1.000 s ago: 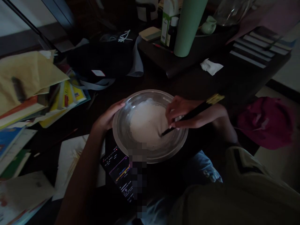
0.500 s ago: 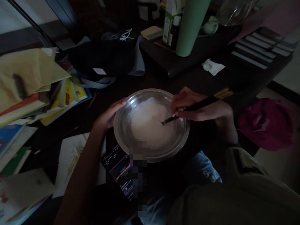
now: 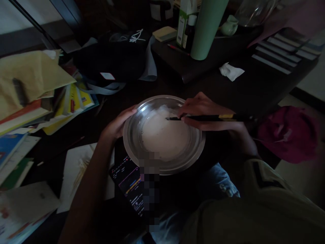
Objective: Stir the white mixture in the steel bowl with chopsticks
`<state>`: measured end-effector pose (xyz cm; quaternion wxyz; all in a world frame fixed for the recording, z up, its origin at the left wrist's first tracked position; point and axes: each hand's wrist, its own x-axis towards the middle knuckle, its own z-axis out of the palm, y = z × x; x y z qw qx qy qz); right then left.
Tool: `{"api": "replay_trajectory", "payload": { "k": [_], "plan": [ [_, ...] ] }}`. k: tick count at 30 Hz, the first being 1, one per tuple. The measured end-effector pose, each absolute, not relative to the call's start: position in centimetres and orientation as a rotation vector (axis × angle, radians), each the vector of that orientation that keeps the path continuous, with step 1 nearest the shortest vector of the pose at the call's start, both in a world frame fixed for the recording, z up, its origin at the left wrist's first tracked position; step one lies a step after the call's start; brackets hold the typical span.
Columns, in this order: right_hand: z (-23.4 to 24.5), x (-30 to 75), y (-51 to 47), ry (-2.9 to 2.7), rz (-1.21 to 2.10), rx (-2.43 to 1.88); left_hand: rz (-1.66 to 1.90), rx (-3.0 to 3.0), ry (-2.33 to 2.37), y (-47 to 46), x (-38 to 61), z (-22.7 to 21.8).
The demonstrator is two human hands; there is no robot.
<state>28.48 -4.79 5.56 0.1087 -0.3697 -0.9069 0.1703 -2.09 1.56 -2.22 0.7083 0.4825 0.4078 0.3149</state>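
A shiny metal bowl (image 3: 195,149) stands in front of me with a pale, whitish mixture (image 3: 165,137) in it. My left hand (image 3: 118,123) grips the bowl's left side, its thumb along the rim and the other fingers hidden underneath. Over the bowl's right rim, my right hand (image 3: 196,112) is closed around black chopsticks (image 3: 207,118) with a gold band near the back end. Their tips touch the mixture near its upper middle. Below my left hand lies a phone (image 3: 130,188) with its screen lit, partly covered by a blurred patch.
Stacked books and papers (image 3: 61,112) fill the left side. A black bag (image 3: 111,61) lies behind the bowl. Farther back are a green cylinder (image 3: 208,30), a dark bottle (image 3: 189,35) and crumpled tissue (image 3: 231,72). A magenta bundle (image 3: 289,134) is at right.
My right hand has shifted slightly left and up, and the chopsticks now lie more level. Their tips have moved left and away from me in the mixture. My left hand stays on the bowl.
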Motion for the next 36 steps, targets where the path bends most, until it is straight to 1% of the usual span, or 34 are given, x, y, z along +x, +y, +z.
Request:
{"api": "replay_trajectory", "payload": {
  "k": [3,7,9,12,14,17,20,23,27,29,32,36],
  "plan": [
    [6.6,29.6,-4.7,-2.699,0.592,-1.023,0.694,1.075,0.91,1.6,-2.2,-2.3],
    [6.4,28.6,-4.8,-2.745,0.962,-0.648,0.703,1.078,0.926,1.8,-2.2,-2.5],
    [5.7,27.4,-5.0,-2.773,1.035,-0.562,0.704,1.066,0.935,1.8,-2.2,-2.6],
    [4.6,26.0,-5.2,-2.788,0.948,-0.606,0.699,1.04,0.928,1.8,-2.1,-2.6],
    [4.2,25.8,-5.2,-2.757,0.795,-0.763,0.704,1.032,0.929,1.7,-2.0,-2.4],
    [4.4,26.3,-5.2,-2.692,0.573,-1.035,0.719,1.039,0.94,1.4,-1.9,-2.1],
    [5.4,27.5,-5.1,-2.659,0.473,-1.116,0.718,1.041,0.927,1.3,-1.9,-2.0],
    [6.3,28.6,-5.0,-2.687,0.491,-1.062,0.707,1.043,0.933,1.3,-2.0,-2.1],
    [6.3,28.2,-5.0,-2.793,0.841,-0.682,0.706,1.048,0.93,1.6,-2.2,-2.4],
    [5.6,27.2,-5.3,-2.8,0.933,-0.581,0.704,1.044,0.918,1.7,-2.2,-2.6],
    [4.4,25.6,-5.6,-2.768,0.851,-0.679,0.703,1.031,0.903,1.8,-2.2,-2.6],
    [4.0,26.0,-5.2,-2.639,0.539,-1.031,0.715,1.031,0.895,1.8,-2.2,-2.6]
  ]
}}
